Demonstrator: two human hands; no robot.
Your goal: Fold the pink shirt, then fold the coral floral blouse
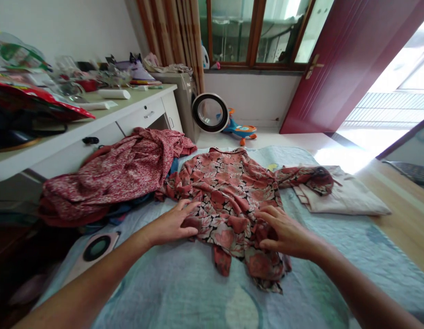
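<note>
A red floral garment (229,192) lies spread and crumpled on a pale green bed cover (184,288). My left hand (174,224) rests flat on its near left part, fingers apart. Pressing on the near right part, my right hand (283,233) has its fingers bent over bunched cloth. One sleeve (304,176) stretches to the right.
A heap of red patterned clothes (119,173) lies at the left. Folded cream cloth (345,194) sits at the right. A white desk (95,123) with clutter stands at the left, a washing machine (201,109) and a toy ride-on car (241,130) behind. A wooden bed edge (400,219) runs along the right.
</note>
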